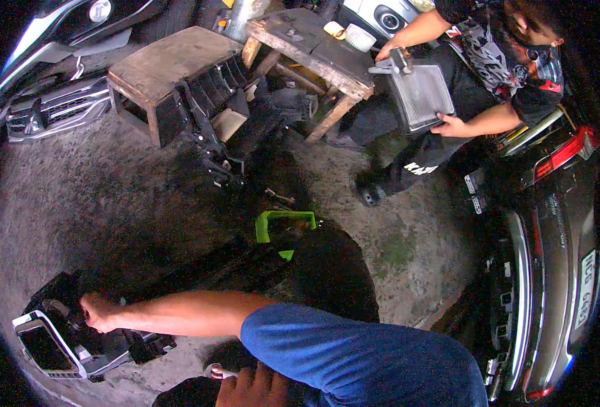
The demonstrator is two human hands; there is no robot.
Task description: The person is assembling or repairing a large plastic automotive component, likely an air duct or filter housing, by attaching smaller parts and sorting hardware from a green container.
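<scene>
My right arm, in a blue sleeve, crosses from the lower right to the far left. There my right hand (98, 313) is closed on a black plastic car console panel (103, 349), whose silver-framed rectangular opening (50, 346) is nearest the left rim. The panel lies on the concrete floor, and the fingertips are partly hidden behind it. At the bottom edge my left hand (254, 388) shows only bent fingers, close to a dark rounded shape. A small pale object (218, 371) sits beside these fingers; whether they hold it I cannot tell.
A bright green plastic frame (285, 217) and a wrench (279, 197) lie ahead on the floor. Beyond stand a low wooden table (171, 54), black car trim (212, 102) and a bench (300, 34). A co-worker holds a finned core (422, 95) and a hammer (400, 61). Car bumpers stand right.
</scene>
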